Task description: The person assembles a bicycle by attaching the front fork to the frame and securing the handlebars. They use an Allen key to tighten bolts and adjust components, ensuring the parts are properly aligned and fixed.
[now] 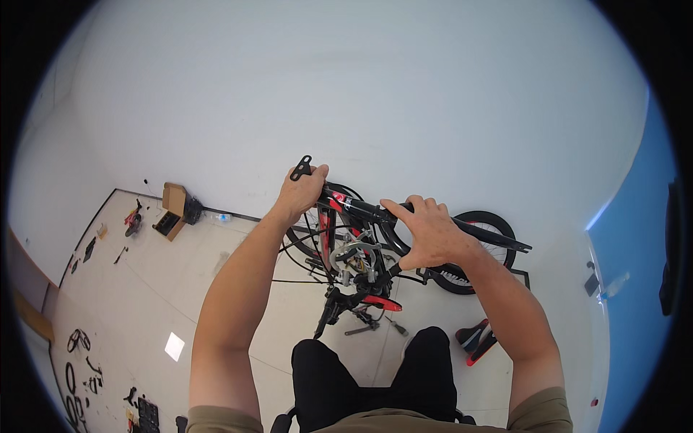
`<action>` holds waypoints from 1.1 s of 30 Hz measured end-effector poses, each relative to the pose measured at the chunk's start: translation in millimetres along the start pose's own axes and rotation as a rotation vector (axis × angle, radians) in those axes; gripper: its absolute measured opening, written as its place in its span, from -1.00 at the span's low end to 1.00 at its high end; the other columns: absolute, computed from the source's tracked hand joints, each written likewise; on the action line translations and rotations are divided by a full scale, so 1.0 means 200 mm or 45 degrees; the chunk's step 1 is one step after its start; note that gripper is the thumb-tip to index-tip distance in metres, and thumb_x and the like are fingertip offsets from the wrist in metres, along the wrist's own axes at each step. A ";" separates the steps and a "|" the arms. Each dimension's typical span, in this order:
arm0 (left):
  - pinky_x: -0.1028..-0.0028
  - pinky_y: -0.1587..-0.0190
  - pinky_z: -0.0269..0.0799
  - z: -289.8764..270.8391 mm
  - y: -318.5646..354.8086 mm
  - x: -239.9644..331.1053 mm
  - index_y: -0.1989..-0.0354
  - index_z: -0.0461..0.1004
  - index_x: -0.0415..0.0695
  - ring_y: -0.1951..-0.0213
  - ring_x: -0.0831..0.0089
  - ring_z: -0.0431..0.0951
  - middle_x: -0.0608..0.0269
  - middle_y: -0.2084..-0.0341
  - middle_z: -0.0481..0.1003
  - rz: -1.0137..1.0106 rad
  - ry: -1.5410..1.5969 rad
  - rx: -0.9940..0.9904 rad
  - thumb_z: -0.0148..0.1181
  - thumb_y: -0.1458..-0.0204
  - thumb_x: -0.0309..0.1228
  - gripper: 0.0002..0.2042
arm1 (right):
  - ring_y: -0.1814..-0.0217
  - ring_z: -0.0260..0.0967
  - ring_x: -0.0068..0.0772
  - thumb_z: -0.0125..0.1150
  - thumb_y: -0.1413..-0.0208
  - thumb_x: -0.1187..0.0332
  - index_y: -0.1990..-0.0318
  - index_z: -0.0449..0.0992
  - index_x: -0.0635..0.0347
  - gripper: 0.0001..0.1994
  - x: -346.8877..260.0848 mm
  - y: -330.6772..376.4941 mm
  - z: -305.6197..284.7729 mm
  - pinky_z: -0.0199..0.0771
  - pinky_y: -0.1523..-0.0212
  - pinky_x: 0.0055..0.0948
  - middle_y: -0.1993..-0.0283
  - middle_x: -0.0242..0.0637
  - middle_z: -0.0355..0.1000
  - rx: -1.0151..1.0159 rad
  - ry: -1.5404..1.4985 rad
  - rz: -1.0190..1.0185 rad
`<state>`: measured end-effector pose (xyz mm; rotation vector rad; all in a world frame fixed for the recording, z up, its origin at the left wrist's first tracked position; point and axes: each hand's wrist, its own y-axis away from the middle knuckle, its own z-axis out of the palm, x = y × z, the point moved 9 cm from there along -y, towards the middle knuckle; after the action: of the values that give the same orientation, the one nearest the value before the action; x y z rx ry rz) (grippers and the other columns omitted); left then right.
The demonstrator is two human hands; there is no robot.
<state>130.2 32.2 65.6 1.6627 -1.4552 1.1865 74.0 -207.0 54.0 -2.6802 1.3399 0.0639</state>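
One glossy black, forked tubular metal bicycle part [363, 210] is held up, slanted from upper left to lower right across the view. Near its left end it is marked with a red-and-white patch [338, 197]. It is split at mid-length: one branch is bent downward, one is run out rightward to a narrow tip. A flat black plate with holes [301, 167] is seen above the left end; attachment hidden.

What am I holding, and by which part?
A black bicycle fork: your right hand holds it near where its legs split; your left hand grips the far end of the adjoining tube.
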 end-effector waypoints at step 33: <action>0.30 0.27 0.33 0.01 -0.05 -0.01 0.37 0.48 -0.29 0.41 0.36 0.40 0.20 0.56 0.43 0.119 -0.135 0.078 -0.01 -0.25 -0.08 -0.56 | -0.22 0.31 0.17 0.53 0.37 -0.29 -0.41 0.16 0.18 0.19 0.11 0.02 -0.02 0.38 -0.18 -0.06 -0.15 0.18 0.29 -0.118 -0.280 0.131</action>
<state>141.0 32.4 63.6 1.7386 -1.5913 1.2206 83.9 -226.6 55.8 -2.5830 1.4340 0.4287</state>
